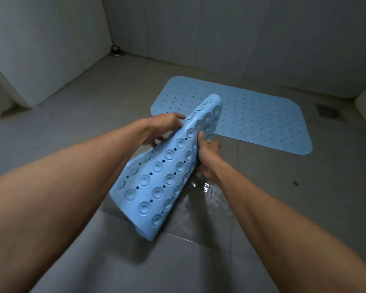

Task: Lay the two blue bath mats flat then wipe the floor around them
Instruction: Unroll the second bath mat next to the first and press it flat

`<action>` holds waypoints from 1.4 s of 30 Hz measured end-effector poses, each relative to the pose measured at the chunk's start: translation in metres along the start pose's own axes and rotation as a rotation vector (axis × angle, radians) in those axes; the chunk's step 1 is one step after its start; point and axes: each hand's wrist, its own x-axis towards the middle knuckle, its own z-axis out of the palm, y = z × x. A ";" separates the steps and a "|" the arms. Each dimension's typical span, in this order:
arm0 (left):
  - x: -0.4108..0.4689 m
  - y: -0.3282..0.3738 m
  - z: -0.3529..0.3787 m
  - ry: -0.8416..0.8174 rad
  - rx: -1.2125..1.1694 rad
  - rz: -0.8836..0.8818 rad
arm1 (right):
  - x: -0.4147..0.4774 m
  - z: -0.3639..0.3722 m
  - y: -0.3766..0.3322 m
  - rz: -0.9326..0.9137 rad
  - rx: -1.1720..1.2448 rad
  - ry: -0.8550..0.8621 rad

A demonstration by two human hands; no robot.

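One blue bath mat (pixel 260 117) lies flat on the grey tiled floor near the far wall, its holes facing up. A second blue bath mat (pixel 165 172) is held up in the air in front of me, bent lengthwise, with its suction cups facing me and its lower end hanging close to the floor. My left hand (pixel 165 127) grips the mat's left edge near the top. My right hand (pixel 207 157) grips its right edge, thumb on the cup side.
A wet patch (pixel 207 199) shines on the tiles below my right hand. A square floor drain (pixel 329 112) sits at the right, past the flat mat. A round drain fitting (pixel 116 50) stands in the far left corner. Tiled walls close in the back and left.
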 end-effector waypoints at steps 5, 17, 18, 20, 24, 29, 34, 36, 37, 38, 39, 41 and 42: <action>0.020 -0.012 0.014 0.003 0.077 -0.035 | 0.003 -0.010 -0.001 -0.063 -0.364 0.084; 0.039 -0.049 0.013 0.128 0.128 -0.038 | -0.012 -0.040 0.010 -0.287 -0.651 0.134; 0.038 -0.051 0.013 0.115 0.148 -0.064 | -0.013 -0.040 0.010 -0.276 -0.719 0.142; 0.036 -0.052 0.011 0.096 0.252 -0.104 | -0.016 -0.038 0.009 -0.234 -0.894 0.100; 0.028 -0.051 0.006 0.176 0.413 -0.048 | -0.022 -0.037 0.010 -0.210 -1.005 0.076; 0.014 -0.048 0.012 0.121 0.299 -0.108 | -0.031 -0.051 0.007 -0.113 -1.165 0.087; 0.007 -0.036 0.022 0.027 0.300 -0.110 | -0.038 -0.083 0.006 -0.059 -1.127 0.044; 0.002 -0.029 0.028 0.002 0.324 -0.115 | -0.039 -0.095 0.006 -0.097 -1.026 0.028; 0.000 -0.025 0.032 -0.016 0.322 -0.125 | -0.039 -0.101 0.005 -0.089 -0.982 0.022; -0.001 -0.021 0.037 -0.045 0.303 -0.140 | -0.040 -0.105 0.005 -0.052 -0.952 0.024; -0.004 -0.017 0.044 -0.082 0.269 -0.154 | -0.041 -0.109 0.006 0.007 -0.941 0.026; -0.008 -0.010 0.056 -0.128 0.224 -0.163 | -0.045 -0.113 0.009 0.125 -0.950 0.023; -0.008 -0.008 0.060 -0.133 0.231 -0.166 | -0.047 -0.115 0.009 0.146 -0.913 0.014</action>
